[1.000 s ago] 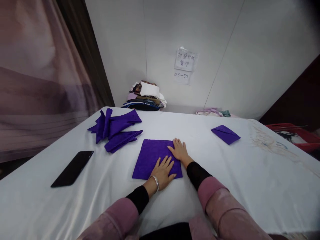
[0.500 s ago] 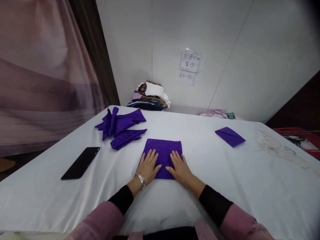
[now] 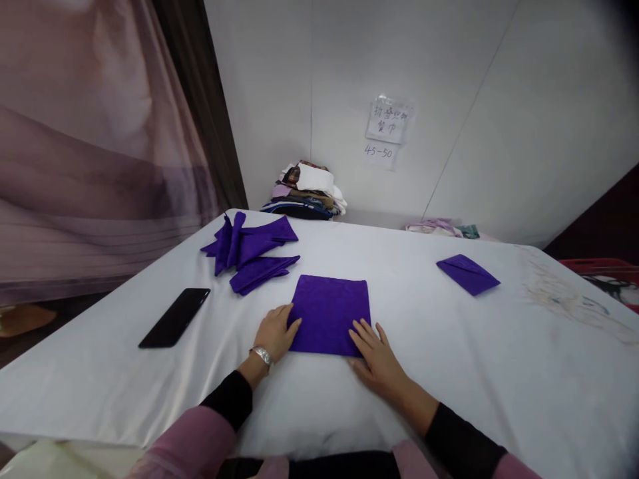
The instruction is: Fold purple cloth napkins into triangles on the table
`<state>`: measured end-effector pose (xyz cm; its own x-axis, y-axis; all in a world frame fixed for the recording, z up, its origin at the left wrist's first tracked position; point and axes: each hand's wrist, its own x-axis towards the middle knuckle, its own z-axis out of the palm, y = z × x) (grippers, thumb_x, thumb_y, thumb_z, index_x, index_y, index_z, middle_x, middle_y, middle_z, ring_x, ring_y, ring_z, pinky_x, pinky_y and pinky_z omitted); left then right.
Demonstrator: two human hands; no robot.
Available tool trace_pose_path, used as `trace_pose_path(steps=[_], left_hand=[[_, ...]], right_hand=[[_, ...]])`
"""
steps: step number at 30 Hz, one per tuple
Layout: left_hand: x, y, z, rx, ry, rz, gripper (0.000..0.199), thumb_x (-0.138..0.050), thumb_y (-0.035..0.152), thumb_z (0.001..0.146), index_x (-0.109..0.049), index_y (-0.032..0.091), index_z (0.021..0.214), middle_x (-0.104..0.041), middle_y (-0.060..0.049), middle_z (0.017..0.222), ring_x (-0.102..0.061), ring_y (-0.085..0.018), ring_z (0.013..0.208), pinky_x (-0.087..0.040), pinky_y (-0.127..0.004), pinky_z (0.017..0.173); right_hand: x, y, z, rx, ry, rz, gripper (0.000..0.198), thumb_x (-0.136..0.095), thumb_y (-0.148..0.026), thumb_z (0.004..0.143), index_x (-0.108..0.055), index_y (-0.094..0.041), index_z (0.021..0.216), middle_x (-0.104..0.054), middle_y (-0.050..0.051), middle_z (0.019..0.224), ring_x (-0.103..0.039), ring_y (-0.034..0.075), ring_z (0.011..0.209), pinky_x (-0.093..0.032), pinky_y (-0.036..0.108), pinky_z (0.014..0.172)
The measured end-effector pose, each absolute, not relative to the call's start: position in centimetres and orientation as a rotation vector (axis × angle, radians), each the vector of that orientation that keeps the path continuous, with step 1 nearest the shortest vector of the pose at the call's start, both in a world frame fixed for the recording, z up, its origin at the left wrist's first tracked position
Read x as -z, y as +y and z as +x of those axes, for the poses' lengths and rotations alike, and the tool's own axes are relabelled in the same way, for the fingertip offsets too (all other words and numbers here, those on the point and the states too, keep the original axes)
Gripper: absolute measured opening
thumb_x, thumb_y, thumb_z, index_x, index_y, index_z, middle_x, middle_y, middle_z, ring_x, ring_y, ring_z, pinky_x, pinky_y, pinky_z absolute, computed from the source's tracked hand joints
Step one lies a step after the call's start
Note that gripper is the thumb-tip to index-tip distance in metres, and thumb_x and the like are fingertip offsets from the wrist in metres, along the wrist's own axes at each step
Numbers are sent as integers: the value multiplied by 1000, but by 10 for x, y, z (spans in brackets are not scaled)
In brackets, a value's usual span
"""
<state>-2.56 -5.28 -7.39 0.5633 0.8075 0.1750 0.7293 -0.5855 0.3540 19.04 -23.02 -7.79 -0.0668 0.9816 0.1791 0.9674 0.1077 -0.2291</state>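
Observation:
Flat on the white tablecloth in front of me lies a purple cloth napkin (image 3: 327,313), folded into a square. My left hand (image 3: 275,332), with a silver bracelet at the wrist, rests at its left edge, fingertips touching the cloth and thumb apart. At the lower right corner is my right hand (image 3: 377,356); its fingers are stretched over the cloth, and the thumb lies by the bottom edge. Whether that thumb is under the corner cannot be made out. A heap of loose purple napkins (image 3: 254,246) lies to the far left, and another folded napkin (image 3: 468,274) to the right.
A black phone (image 3: 174,318) lies left on the tablecloth (image 3: 419,313). Behind the table are a pile of folded clothes (image 3: 309,191) and more fabric (image 3: 436,227). Handwritten paper signs (image 3: 387,126) hang on the wall. A red basket (image 3: 599,266) stands far right; a curtain (image 3: 100,153) hangs left.
Both hands have slid outward from on top of the square napkin, the left to its left edge and the right to its lower right corner. The view has shifted slightly.

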Motion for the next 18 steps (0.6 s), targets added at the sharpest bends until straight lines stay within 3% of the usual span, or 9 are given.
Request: trace_pose_path(steps=[4, 9, 14, 18], left_hand=[[63, -52, -24, -383, 1350, 2419, 43, -48, 27, 83, -46, 12, 123, -56, -11, 112, -56, -21, 98, -43, -32, 87], [58, -75, -13, -369, 1335, 2233, 40, -53, 15, 76, -49, 16, 116, -57, -9, 108, -58, -17, 88, -45, -30, 80], [61, -138, 6, -107, 990, 1814, 37, -52, 19, 74, -51, 20, 111, -62, -2, 96, -57, -9, 51, -45, -23, 48], [54, -140, 9, -310, 864, 2050, 25, -53, 27, 76, -60, 20, 99, -64, -1, 89, -58, -13, 63, -48, -26, 62]], right_hand=[[84, -245, 195, -36, -2148, -1922, 56, -41, -9, 77, -42, -17, 133, -42, 10, 138, -30, 22, 130, -18, 48, 108], [90, -237, 230, -31, -2159, -1978, 52, -35, -2, 79, -52, -21, 124, -53, 7, 129, -44, 19, 121, -19, 45, 107], [74, -218, 294, 53, -1993, -2237, 48, -35, -5, 81, -54, -22, 122, -49, 5, 132, -34, 21, 128, -15, 47, 107], [67, -213, 304, 136, -1827, -2279, 54, -35, -3, 78, -47, -17, 129, -43, 8, 137, -27, 21, 132, -19, 44, 106]])
